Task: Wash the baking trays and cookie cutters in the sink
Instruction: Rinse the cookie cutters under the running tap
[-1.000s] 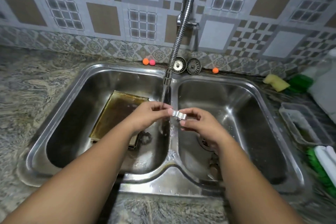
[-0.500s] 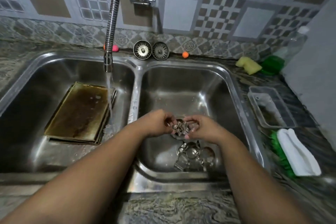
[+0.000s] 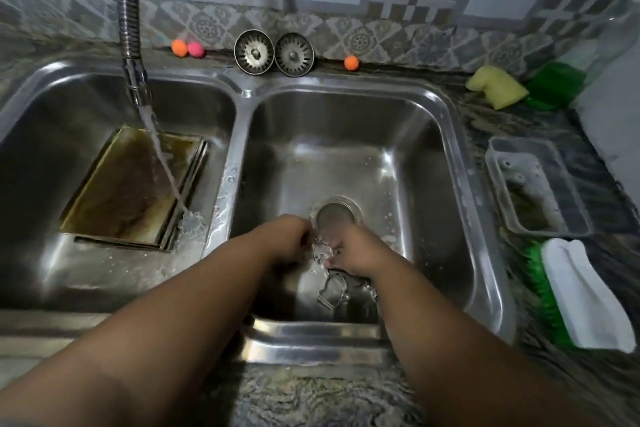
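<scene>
Head view: you look down on a double sink (image 3: 242, 94) set in the desk (image 3: 311, 399).
Your left hand (image 3: 287, 243): low in the right basin, fingers curled onto a small metal cookie cutter (image 3: 320, 248).
Your right hand (image 3: 360, 253): fingers pinch the same cutter from the other side (its shape is too blurred to tell).
Loose cutters (image 3: 332, 291): on the basin floor just below your hands, near the drain (image 3: 336, 215).
Baking trays (image 3: 131, 191): stacked flat in the left basin, brown-stained.
Tap hose (image 3: 130, 21): over the left basin, its water landing by the trays' near right corner.
</scene>
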